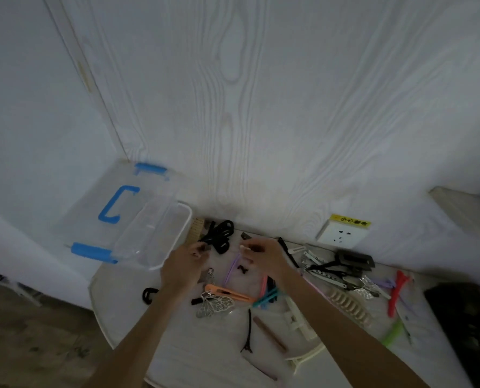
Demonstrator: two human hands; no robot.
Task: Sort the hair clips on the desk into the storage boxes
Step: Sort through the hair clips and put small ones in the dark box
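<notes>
A clear storage box [177, 211] stands at the desk's back left, its lid with blue handles [115, 204] leaning against the wall behind it. Hair clips lie scattered over the desk. My left hand [187, 260] hovers beside the box's near right corner and pinches a small dark clip. My right hand [264, 254] pinches a small pale clip [245, 248] at its fingertips. Between the hands lie a black claw clip pile [222, 236], a purple clip [231, 271] and an orange clip [227, 293]. A silver butterfly clip [215, 305] sits below my left wrist.
Silver and black clips [334, 268] crowd the desk's right side, with a red clip [397, 292], a green one [391, 333] and a cream comb clip [350, 305]. A wall socket [342, 233] sits behind. The desk's rounded left edge [98, 306] drops to the floor.
</notes>
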